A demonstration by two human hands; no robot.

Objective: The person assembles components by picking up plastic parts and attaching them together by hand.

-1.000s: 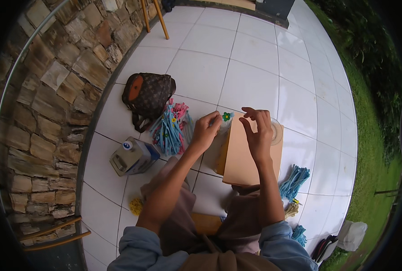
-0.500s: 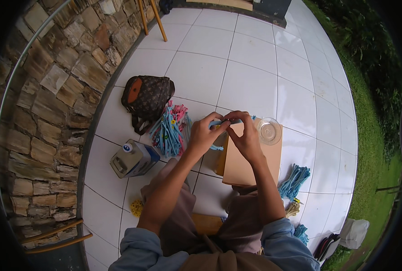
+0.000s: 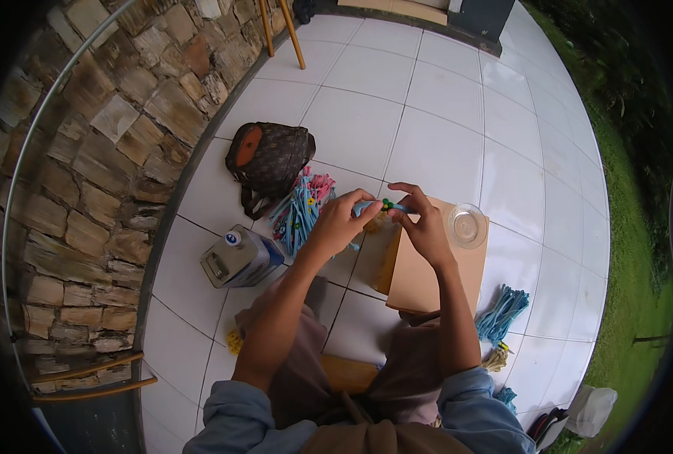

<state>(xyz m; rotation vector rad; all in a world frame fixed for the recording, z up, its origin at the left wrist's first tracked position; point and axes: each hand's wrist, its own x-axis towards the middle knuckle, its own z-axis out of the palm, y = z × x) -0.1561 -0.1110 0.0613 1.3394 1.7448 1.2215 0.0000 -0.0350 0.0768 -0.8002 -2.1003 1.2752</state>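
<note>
My left hand (image 3: 338,221) and my right hand (image 3: 427,229) pinch a light-blue band (image 3: 402,209) between them, one at each side. A small green flower-like piece (image 3: 387,204) sits on the band midway between my fingertips. Under my right hand is a flat tan board (image 3: 435,271), and a clear round dish (image 3: 466,225) rests near its far right corner. Left of my left hand lies a heap of blue and pink bands (image 3: 297,218), some with small coloured pieces on them.
A brown patterned backpack (image 3: 271,159) stands beyond the heap. A metal can (image 3: 240,257) with a white cap stands nearer left. Bundled blue bands (image 3: 502,314) lie right of the board, with a cream bundle (image 3: 495,359) nearer. A stone wall (image 3: 87,212) borders the left.
My hands have drawn slightly apart, and the green piece now shows between them. My right fingers have opened out somewhat. The whole view has shifted a little.
</note>
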